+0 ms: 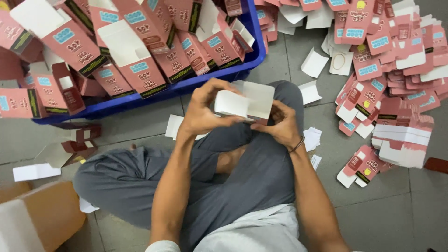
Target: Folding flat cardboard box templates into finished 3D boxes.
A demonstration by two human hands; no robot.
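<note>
The person sits cross-legged on the grey tiled floor [261, 60], viewed from above. Both hands work on one small carton [245, 101], held above the lap in front of the blue crate [252, 58].

Left hand [203, 109]: fingers curled closed around the left end of the carton, thumb along its lower edge, fingertips pressing on the top face near the crate.

Right hand [280, 123]: fingers bent closed against the right end and underside of the carton. A dark band [297, 144] sits on the wrist of this hand.

Carton: the white inner side of the card faces the camera; a strip of pink outer face shows along its lower edge. The flaps stand partly open. It touches both hands and nothing else.

Blue crate: placed just beyond the carton, on the floor, filled with assembled pink cartons [135, 51] lying at mixed angles, several with white flaps open. More assembled cartons lie on the floor to the left of the crate.

Right of the crate: a large heap of flat pink carton blanks [387, 60] spreads across the floor, with a neat stack of blanks [401, 140] at its near edge. Loose white paper slips [313, 63] lie between the crate and the heap, and a rubber band [339, 60] lies beside them.

Left of the person's knee, well away from the crate: a brown cardboard box [42, 217].
</note>
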